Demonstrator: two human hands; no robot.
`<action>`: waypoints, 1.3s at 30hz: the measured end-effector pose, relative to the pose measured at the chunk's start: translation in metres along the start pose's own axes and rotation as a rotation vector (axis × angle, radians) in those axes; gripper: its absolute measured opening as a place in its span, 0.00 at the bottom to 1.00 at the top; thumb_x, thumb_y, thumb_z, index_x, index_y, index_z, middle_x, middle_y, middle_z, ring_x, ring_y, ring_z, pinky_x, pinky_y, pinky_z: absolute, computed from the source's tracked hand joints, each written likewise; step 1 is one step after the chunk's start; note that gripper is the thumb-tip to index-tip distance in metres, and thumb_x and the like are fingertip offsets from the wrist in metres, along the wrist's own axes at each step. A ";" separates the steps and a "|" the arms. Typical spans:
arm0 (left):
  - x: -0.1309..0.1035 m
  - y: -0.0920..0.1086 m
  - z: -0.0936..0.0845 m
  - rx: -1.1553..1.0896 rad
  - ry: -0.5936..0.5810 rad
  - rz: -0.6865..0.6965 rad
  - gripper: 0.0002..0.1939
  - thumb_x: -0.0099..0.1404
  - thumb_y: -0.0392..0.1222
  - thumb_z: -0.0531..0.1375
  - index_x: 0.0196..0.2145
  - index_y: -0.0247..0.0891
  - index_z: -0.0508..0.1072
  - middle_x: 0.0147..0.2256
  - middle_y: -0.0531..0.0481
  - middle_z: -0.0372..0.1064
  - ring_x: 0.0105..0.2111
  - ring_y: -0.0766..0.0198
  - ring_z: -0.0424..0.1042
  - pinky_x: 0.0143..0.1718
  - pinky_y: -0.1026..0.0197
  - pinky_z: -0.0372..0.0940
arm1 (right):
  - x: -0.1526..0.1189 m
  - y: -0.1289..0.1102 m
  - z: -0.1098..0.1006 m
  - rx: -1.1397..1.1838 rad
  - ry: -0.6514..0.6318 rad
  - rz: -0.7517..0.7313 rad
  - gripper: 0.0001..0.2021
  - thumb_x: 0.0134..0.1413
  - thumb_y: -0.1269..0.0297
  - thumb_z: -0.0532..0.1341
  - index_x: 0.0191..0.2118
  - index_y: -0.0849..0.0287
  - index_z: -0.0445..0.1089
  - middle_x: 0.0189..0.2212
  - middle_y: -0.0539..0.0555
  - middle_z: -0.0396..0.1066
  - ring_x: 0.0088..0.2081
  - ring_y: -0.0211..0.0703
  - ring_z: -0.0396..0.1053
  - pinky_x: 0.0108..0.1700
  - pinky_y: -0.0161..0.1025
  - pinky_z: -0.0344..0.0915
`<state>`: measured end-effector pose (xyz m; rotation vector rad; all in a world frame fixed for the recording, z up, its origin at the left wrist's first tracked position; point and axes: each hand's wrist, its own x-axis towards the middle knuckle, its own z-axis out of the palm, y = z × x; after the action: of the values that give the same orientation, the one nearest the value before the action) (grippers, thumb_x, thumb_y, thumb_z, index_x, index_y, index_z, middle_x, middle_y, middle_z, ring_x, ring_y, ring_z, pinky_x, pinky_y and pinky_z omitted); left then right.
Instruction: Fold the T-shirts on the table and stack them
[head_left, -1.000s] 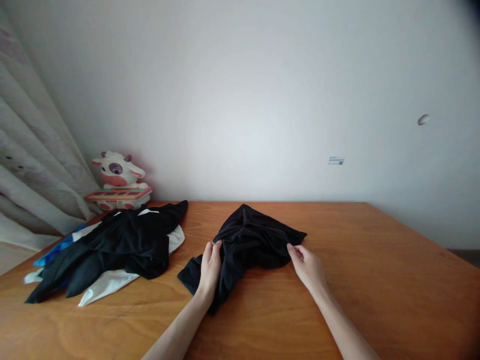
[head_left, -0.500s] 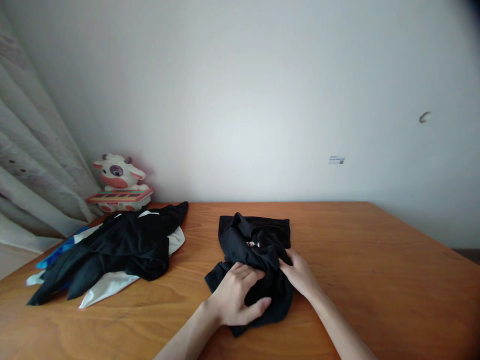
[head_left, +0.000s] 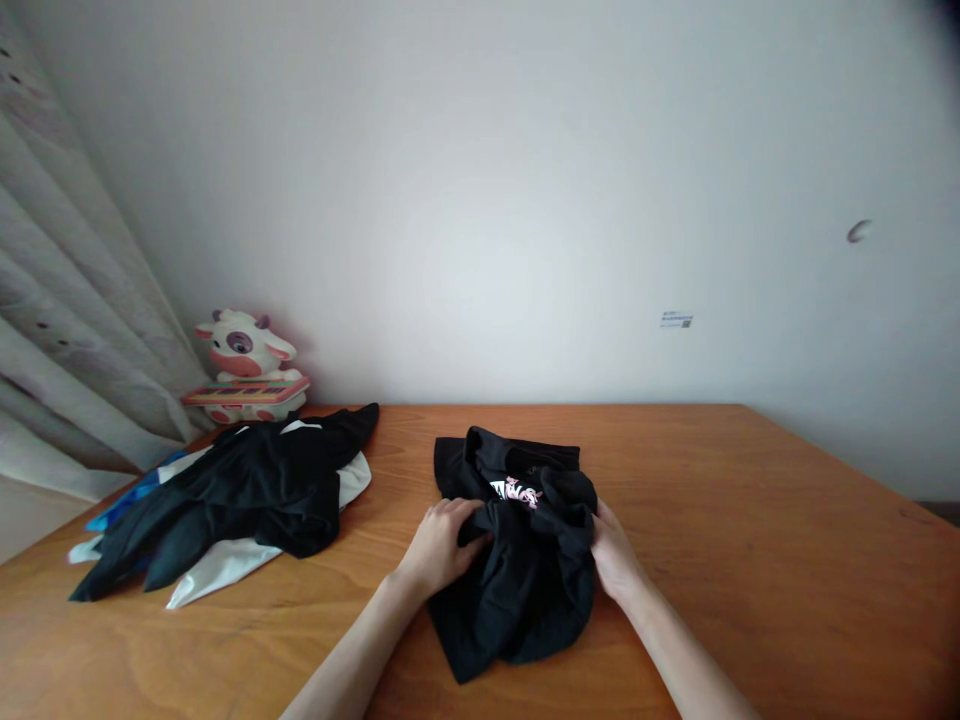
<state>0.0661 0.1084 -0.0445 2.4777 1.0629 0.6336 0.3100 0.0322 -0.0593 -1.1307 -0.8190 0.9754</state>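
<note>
A black T-shirt [head_left: 517, 590] lies bunched up on the wooden table in front of me, with a white and pink print showing near its middle. My left hand [head_left: 441, 548] is closed on a fold at its left side, thumb and fingers pinching the cloth. On the opposite side my right hand [head_left: 615, 556] grips the shirt's right edge; its fingertips are hidden behind the fabric. The far end of the shirt lies flat, while the part between my hands is heaped and wrinkled.
To the left lies a loose pile of black, white and blue clothes [head_left: 247, 500]. Behind it a toy cow with a keyboard [head_left: 247, 370] stands against the wall, beside a pale curtain [head_left: 82, 330]. The wooden table [head_left: 750, 560] stretches away to the right.
My left hand has moved up and left from lying spread on the shirt to gripping a fold. My right hand has shifted slightly right. The cloth has opened, exposing more print.
</note>
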 end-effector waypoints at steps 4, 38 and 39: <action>0.003 -0.007 -0.011 -0.134 0.147 -0.004 0.13 0.61 0.38 0.56 0.41 0.42 0.77 0.39 0.46 0.76 0.42 0.55 0.75 0.47 0.56 0.68 | 0.007 -0.005 -0.011 0.142 0.112 -0.051 0.25 0.36 0.46 0.73 0.40 0.56 0.78 0.35 0.55 0.81 0.42 0.54 0.78 0.47 0.49 0.73; -0.003 -0.003 -0.027 -0.069 0.374 -0.057 0.26 0.67 0.56 0.58 0.58 0.42 0.69 0.54 0.42 0.73 0.56 0.50 0.70 0.58 0.50 0.62 | 0.019 0.000 -0.037 -0.469 0.233 -0.143 0.19 0.35 0.62 0.60 0.40 0.53 0.71 0.38 0.55 0.79 0.43 0.54 0.75 0.50 0.47 0.70; -0.002 -0.006 -0.026 -0.033 0.304 -0.076 0.29 0.67 0.57 0.59 0.61 0.41 0.67 0.54 0.41 0.73 0.56 0.49 0.70 0.59 0.48 0.61 | 0.023 0.003 -0.040 -0.512 0.337 -0.166 0.19 0.36 0.61 0.60 0.41 0.53 0.69 0.38 0.56 0.78 0.43 0.55 0.75 0.50 0.48 0.70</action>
<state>0.0474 0.1143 -0.0267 2.3486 1.2368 1.0193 0.3544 0.0402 -0.0712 -1.5848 -0.8914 0.4216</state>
